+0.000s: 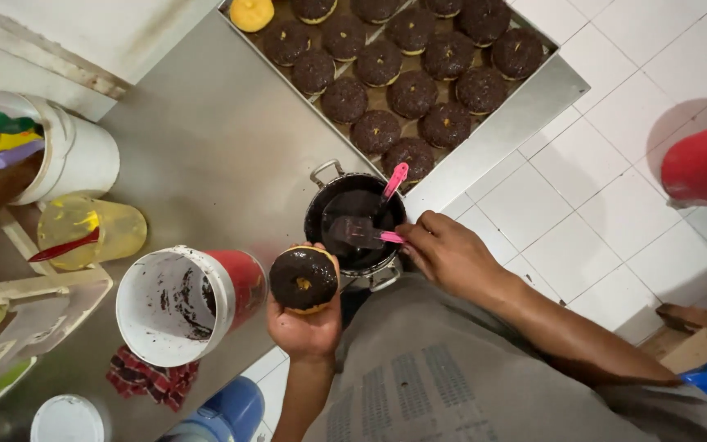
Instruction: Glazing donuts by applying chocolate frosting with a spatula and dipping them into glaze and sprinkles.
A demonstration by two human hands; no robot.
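The left hand cups a chocolate-coated doughnut on upturned fingers, glazed face up, just near of the pot. The right hand grips a pink-handled spatula (a second leans inside); its long axis runs left-right, blade pointing left over the dark glaze.

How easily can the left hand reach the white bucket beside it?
Probably not freely: the left hand holds a chocolate donut. The white bucket lies just beside it, with nothing between them, but the hand is occupied.
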